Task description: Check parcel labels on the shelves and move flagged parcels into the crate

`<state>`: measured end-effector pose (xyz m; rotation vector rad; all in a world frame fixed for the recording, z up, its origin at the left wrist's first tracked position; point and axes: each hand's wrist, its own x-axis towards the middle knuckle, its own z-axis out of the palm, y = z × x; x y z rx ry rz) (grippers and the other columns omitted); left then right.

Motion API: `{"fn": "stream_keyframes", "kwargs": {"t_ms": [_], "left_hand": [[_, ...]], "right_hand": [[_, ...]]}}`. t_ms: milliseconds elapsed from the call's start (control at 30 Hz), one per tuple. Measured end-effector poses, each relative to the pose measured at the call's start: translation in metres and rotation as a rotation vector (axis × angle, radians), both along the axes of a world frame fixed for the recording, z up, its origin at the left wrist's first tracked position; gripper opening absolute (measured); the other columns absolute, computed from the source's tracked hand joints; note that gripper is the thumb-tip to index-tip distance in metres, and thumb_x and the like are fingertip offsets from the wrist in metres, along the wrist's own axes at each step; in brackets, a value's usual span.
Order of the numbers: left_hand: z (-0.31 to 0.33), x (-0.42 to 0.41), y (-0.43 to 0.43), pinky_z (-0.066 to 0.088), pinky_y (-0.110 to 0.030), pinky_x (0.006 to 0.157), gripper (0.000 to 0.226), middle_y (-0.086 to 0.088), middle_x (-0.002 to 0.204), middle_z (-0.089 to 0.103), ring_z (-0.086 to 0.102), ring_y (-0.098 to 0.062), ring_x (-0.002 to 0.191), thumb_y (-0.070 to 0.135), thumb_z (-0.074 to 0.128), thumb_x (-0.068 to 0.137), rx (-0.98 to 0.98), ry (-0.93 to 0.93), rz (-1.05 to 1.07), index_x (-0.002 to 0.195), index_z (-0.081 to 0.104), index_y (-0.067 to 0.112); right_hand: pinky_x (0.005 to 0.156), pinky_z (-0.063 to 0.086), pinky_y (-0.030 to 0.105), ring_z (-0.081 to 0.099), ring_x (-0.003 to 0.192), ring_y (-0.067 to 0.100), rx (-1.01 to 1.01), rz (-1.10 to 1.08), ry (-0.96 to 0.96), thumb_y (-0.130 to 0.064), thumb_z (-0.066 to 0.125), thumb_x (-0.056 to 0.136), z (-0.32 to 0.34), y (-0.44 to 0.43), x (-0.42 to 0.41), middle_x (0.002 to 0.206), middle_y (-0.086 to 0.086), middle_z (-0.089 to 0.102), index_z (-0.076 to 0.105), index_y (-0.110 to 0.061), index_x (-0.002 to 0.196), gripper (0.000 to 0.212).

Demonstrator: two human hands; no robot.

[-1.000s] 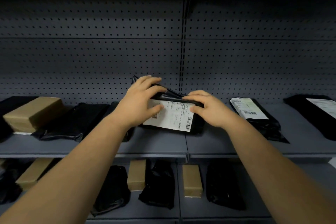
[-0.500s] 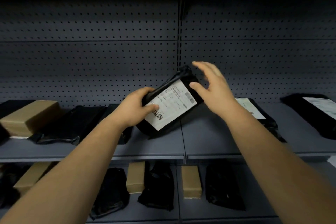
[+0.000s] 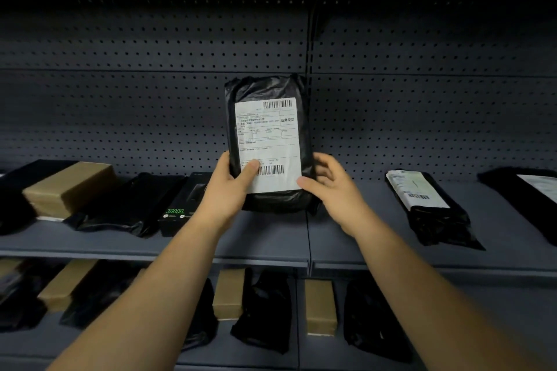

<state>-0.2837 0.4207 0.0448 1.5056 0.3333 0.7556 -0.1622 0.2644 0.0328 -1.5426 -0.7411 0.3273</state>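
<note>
I am grasping the black plastic-wrapped parcel (image 3: pixel 266 89) with both grips. The left hand (image 3: pixel 224 193) is wrapping round its lower left edge, thumb pressing on the label beside the lower barcode. The right hand (image 3: pixel 334 193) is curling round the lower right edge, thumb tip touching the label's bottom corner. The parcel is standing upright in the centre of the frame, and I cannot tell whether its bottom end is resting on the shelf or hanging just above it. Its white printed shipping label (image 3: pixel 268 141) is facing me, but the print is too fine for me to read, so I am not seeing any flag either way.

Beneath it, the grey metal upper shelf (image 3: pixel 271 238) is running across the middle of the frame. Just left of the left hand a black box with green lettering (image 3: pixel 184 205) is lying beside dark bags, with a brown cardboard box (image 3: pixel 69 187) at the left edge. At centre right a black bagged parcel with a white label (image 3: pixel 428 202) is lying face up. More brown boxes and black bags are sitting on the lower shelf (image 3: pixel 497 304) along the bottom.

I am judging this as the label check on one parcel. The crate is not showing, and many parcels are waiting, so most of the work is looking undone.
</note>
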Motion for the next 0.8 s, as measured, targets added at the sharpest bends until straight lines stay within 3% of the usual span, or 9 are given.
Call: {"fn": "stream_keyframes", "kwargs": {"t_ms": [67, 167, 267, 367, 433, 600, 800], "left_hand": [[-0.003, -0.005, 0.003, 0.051, -0.028, 0.097, 0.036, 0.014, 0.118, 0.067, 0.065, -0.002, 0.107, 0.024, 0.067, 0.092, 0.075, 0.019, -0.024, 0.124, 0.051, 0.027], [-0.014, -0.015, 0.008, 0.043, -0.022, 0.102, 0.073, 0.026, 0.132, 0.051, 0.049, 0.005, 0.124, 0.026, 0.077, 0.082, 0.247, 0.059, -0.010, 0.140, 0.035, 0.037], [-0.027, -0.023, 0.002, 0.037, -0.016, 0.107, 0.091, 0.028, 0.138, 0.044, 0.042, 0.007, 0.129, 0.019, 0.082, 0.077, 0.360, 0.081, 0.020, 0.149, 0.027, 0.032], [-0.030, -0.028, -0.003, 0.034, -0.011, 0.106, 0.092, 0.018, 0.142, 0.047, 0.044, 0.005, 0.129, 0.016, 0.082, 0.077, 0.449, 0.110, 0.084, 0.150, 0.028, 0.030], [-0.029, -0.030, -0.003, 0.035, -0.019, 0.109, 0.090, 0.018, 0.139, 0.048, 0.045, 0.003, 0.128, 0.016, 0.082, 0.077, 0.476, 0.128, 0.116, 0.150, 0.030, 0.031], [-0.030, -0.035, -0.002, 0.040, -0.032, 0.110, 0.086, 0.015, 0.137, 0.053, 0.049, 0.000, 0.125, 0.015, 0.081, 0.077, 0.519, 0.131, 0.158, 0.148, 0.035, 0.032], [-0.025, -0.034, 0.003, 0.041, -0.030, 0.109, 0.080, 0.020, 0.135, 0.055, 0.049, 0.003, 0.124, 0.019, 0.081, 0.078, 0.526, 0.089, 0.155, 0.145, 0.039, 0.031]], "right_hand": [[0.072, 0.047, 0.005, 0.060, 0.087, -0.018, 0.064, -0.002, 0.040, -0.006, 0.068, 0.090, -0.003, 0.001, 0.000, 0.110, -0.019, 0.054, 0.047, -0.029, 0.126, 0.048], [0.072, 0.046, 0.003, 0.056, 0.090, -0.017, 0.105, -0.032, 0.065, -0.006, 0.064, 0.093, -0.008, 0.001, -0.003, 0.110, -0.022, 0.051, 0.043, -0.025, 0.137, 0.053], [0.075, 0.046, 0.005, 0.054, 0.093, -0.019, 0.118, -0.053, 0.083, -0.009, 0.062, 0.095, -0.012, 0.001, -0.004, 0.117, -0.017, 0.052, 0.037, -0.021, 0.147, 0.059], [0.076, 0.046, 0.005, 0.056, 0.090, -0.023, 0.117, -0.036, 0.092, -0.008, 0.061, 0.096, -0.015, 0.003, -0.007, 0.112, -0.023, 0.052, 0.036, -0.018, 0.148, 0.059], [0.078, 0.046, 0.007, 0.055, 0.088, -0.027, 0.127, -0.025, 0.102, -0.007, 0.060, 0.096, -0.016, 0.003, -0.011, 0.109, -0.026, 0.051, 0.036, -0.019, 0.147, 0.059], [0.101, 0.042, 0.026, 0.053, 0.092, -0.025, 0.136, -0.010, 0.129, -0.012, 0.062, 0.095, -0.018, 0.003, -0.018, 0.112, -0.028, 0.052, 0.036, -0.022, 0.147, 0.059], [0.111, 0.040, 0.036, 0.057, 0.113, -0.004, 0.136, -0.016, 0.152, -0.022, 0.063, 0.095, -0.011, 0.004, -0.015, 0.128, -0.014, 0.060, 0.047, -0.025, 0.142, 0.050]]}}
